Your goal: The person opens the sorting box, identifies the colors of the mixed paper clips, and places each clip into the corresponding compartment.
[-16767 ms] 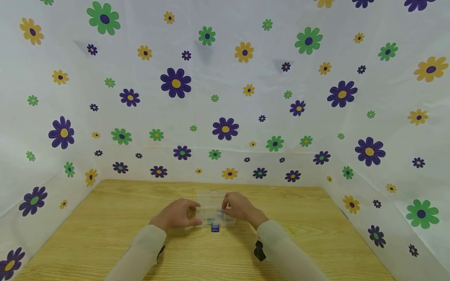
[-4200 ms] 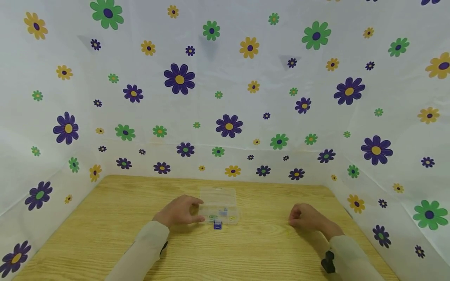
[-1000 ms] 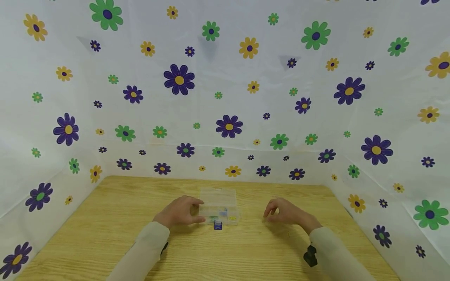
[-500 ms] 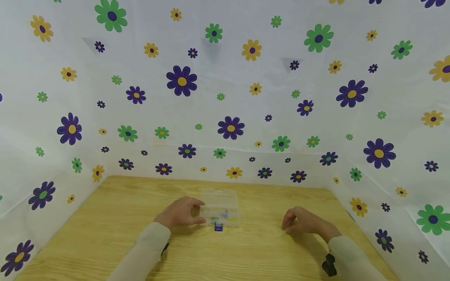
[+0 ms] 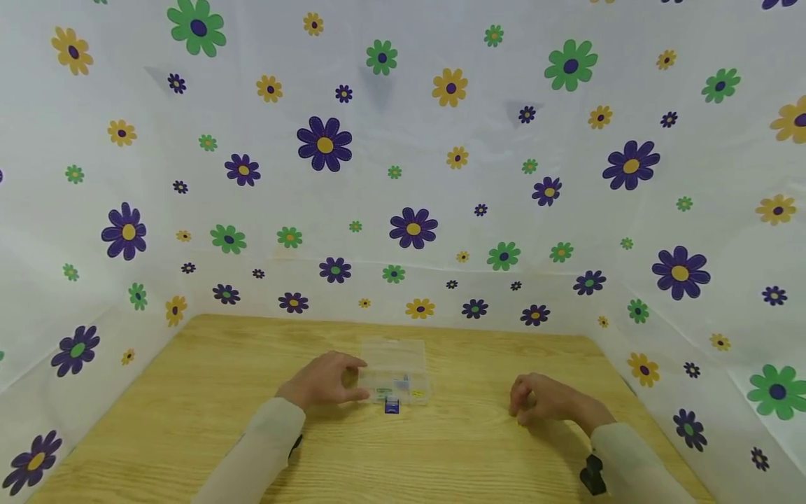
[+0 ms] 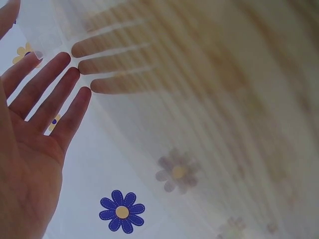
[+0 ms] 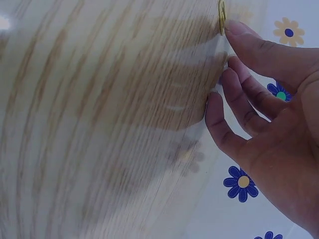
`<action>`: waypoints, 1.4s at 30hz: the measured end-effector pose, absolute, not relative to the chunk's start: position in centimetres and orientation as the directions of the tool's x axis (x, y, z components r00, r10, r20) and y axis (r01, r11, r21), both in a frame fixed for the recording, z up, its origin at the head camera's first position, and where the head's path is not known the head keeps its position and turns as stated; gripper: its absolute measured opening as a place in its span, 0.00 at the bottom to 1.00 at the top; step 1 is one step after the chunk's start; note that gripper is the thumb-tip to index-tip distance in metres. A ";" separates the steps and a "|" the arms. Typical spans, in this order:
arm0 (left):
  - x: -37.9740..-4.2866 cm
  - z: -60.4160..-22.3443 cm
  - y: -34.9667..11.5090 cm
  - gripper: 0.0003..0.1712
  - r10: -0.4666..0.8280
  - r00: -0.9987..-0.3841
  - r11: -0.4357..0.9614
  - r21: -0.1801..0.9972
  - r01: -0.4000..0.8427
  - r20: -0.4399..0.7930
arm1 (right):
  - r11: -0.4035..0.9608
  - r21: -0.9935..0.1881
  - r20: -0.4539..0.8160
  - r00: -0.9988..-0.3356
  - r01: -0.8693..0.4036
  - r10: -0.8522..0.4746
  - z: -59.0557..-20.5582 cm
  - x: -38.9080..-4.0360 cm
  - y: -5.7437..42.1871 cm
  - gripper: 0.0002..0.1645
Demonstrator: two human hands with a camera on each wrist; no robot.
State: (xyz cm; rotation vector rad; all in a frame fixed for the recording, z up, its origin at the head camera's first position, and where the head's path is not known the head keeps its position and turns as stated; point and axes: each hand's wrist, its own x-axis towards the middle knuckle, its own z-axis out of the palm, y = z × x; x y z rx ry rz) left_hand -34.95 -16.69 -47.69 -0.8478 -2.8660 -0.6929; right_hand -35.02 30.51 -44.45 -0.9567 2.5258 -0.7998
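A clear plastic box (image 5: 393,357) lies with its lid folded back on the table. Its compartments hold green clips (image 5: 383,393), a blue item (image 5: 402,383) and yellow clips (image 5: 418,394). A blue latch (image 5: 392,405) juts from the front. At the box's left end is my left hand (image 5: 322,380), thumb and index apart; the left wrist view shows its fingers extended, one tip at the box corner. Well right of the box, my right hand (image 5: 546,399) rests its fingertips on the table. Its thumb touches a yellow paper clip (image 7: 222,17), mostly hidden in the head view.
A wooden table (image 5: 403,455) with a glossy surface spreads beneath both arms. White sheeting (image 5: 491,154) printed with flowers walls it off at the back and both sides.
My right hand has moved right, away from beside the box, to the yellow paper clip. Earlier it was working inside the box. My left hand has stayed at the box's left end.
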 end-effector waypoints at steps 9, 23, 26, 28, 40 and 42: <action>-34.9 -47.6 -16.7 0.39 0.486 -0.852 0.760 0.389 0.521 0.192 | 0.593 -0.611 -0.071 -0.709 -0.525 -0.701 -44.5 -34.8 30.7 0.04; -35.1 -47.7 -16.7 0.39 0.492 -0.846 0.754 0.385 0.532 0.204 | 0.654 -0.505 -0.073 -0.727 -0.564 -0.683 -44.5 -35.0 30.1 0.08; -35.1 -47.8 -16.7 0.40 0.484 -0.853 0.760 0.388 0.521 0.196 | 0.647 -0.512 -0.072 -0.722 -0.566 -0.688 -44.2 -35.1 29.6 0.08; -35.1 -47.8 -16.7 0.40 0.481 -0.855 0.762 0.390 0.517 0.194 | 0.638 -0.521 -0.066 -0.719 -0.567 -0.692 -44.0 -35.2 29.3 0.07; -35.0 -47.7 -16.6 0.40 0.489 -0.850 0.757 0.389 0.525 0.197 | 0.606 -0.536 -0.010 -0.714 -0.587 -0.700 -43.5 -35.9 25.9 0.05; -34.9 -47.7 -16.6 0.40 0.487 -0.852 0.758 0.391 0.522 0.194 | 0.601 -0.529 0.004 -0.711 -0.599 -0.704 -43.4 -36.0 25.3 0.05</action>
